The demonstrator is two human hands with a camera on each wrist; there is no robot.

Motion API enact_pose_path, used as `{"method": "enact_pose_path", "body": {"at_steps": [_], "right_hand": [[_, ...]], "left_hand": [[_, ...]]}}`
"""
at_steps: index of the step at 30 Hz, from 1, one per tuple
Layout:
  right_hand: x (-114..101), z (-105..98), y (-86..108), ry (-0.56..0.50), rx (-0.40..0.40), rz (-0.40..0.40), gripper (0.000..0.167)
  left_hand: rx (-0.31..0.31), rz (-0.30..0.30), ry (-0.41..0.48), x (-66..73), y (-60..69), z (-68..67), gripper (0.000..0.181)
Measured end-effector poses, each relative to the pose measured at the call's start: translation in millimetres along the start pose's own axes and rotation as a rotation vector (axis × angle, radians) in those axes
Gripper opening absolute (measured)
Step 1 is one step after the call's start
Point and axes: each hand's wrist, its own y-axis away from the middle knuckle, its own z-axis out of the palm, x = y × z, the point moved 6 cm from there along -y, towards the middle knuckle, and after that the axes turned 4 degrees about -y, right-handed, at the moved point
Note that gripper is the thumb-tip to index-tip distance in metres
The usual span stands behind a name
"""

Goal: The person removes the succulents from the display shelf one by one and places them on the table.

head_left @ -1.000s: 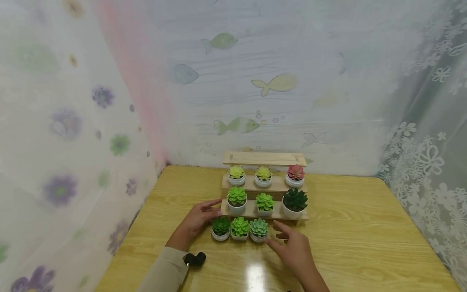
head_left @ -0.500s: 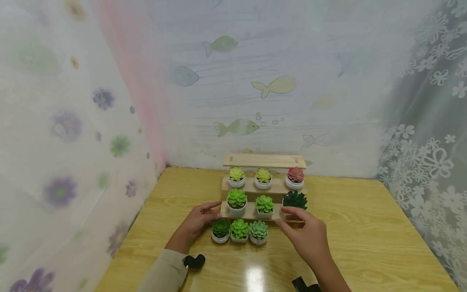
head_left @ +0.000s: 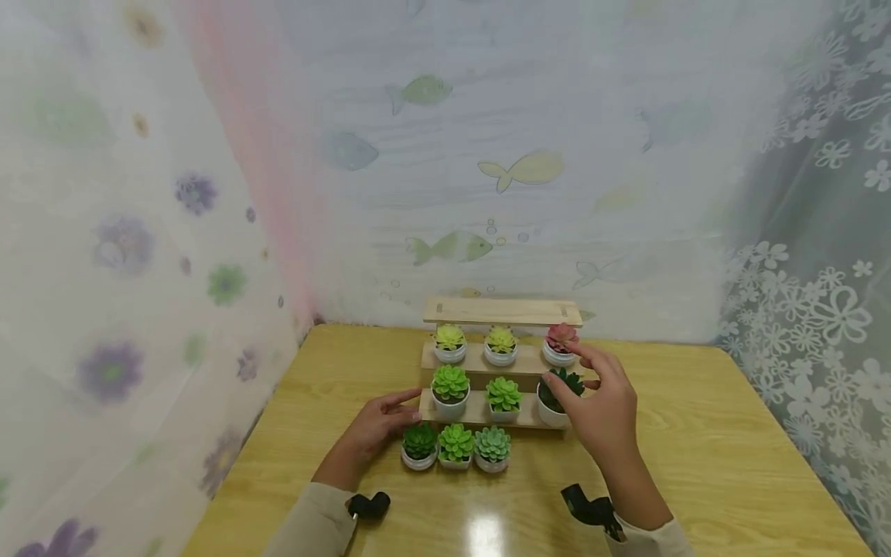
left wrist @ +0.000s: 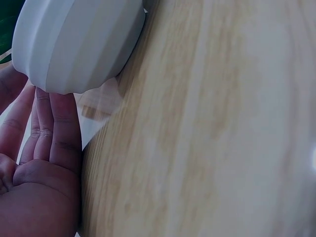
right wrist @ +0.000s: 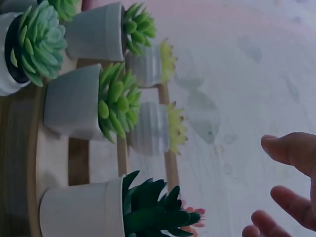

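Observation:
My left hand [head_left: 379, 429] lies at the left end of the wooden stand's lower shelf [head_left: 476, 406], its fingertips at the shelf's end. In the left wrist view the left hand [left wrist: 49, 163] is beside a ribbed white pot [left wrist: 79, 44], fingers extended. My right hand [head_left: 604, 406] is raised over the right end of the stand, between the dark green succulent [head_left: 553, 410] and the pink one [head_left: 560, 346]. The right wrist view shows the right hand [right wrist: 294, 182] with fingers apart, holding nothing, away from the dark green plant's white pot [right wrist: 81, 210]. Contact with the pink plant cannot be told.
Two yellow-green succulents [head_left: 450, 344] stand on the middle shelf, two bright green ones [head_left: 503, 398] on the lower. In front, three small pots stand in a row on the table, with a pale green succulent [head_left: 492, 447] at its right. The top shelf [head_left: 503, 311] is behind.
My right hand has moved from beside the front row's right pot, up and right past the dark green succulent to the pink one's level. The left hand has stayed in place.

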Motion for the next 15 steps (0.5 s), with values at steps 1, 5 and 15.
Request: {"method": "enact_pose_path", "body": {"at_steps": [1,5,15], "right_hand": [[2,2,-2.5,-0.001,-0.005,0.014,0.056],[15,9,-14.2,0.015,-0.034,0.060,0.061],[40,13,-35.7,0.039,-0.118,0.235,0.091]], "left_hand": [[0.002,-0.006,0.005,-1.3,0.2,-0.4,0.060],[0.007,0.005,-0.007,-3.2,0.1,-1.3,0.060],[0.000,0.008,0.002,-5.8,-0.7,-0.9,0.060]]}}
